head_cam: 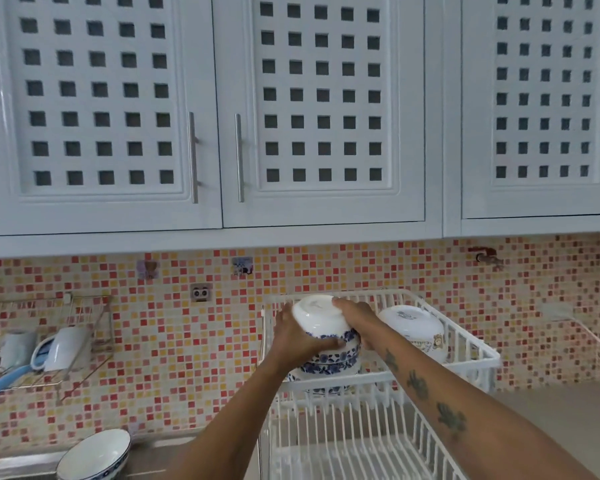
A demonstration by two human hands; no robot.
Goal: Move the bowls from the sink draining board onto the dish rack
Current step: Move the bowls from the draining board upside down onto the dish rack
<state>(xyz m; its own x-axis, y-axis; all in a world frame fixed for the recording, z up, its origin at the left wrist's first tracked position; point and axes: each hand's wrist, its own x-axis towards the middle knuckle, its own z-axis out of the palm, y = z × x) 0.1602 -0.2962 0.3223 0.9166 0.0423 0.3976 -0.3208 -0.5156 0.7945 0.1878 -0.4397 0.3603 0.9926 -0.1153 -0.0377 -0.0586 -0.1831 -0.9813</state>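
One blue-rimmed bowl (94, 455) sits upright on the steel draining board (146, 460), low and well to the left of both hands, nearer the left arm than the right. Farther out, over the white wire dish rack (371, 424), the left hand (297, 336) and right hand (355, 318) close on opposite sides of an upturned white bowl (321, 318), foot uppermost and tilted slightly toward the camera. It rests on or just above a stack of blue-patterned bowls (331, 362) in the rack's upper tier; whether it is fully seated cannot be told. Just right of the right hand, another inverted bowl with a cartoon print (413, 327) stands in the same tier. The next reach likely runs down and left, back to the board.
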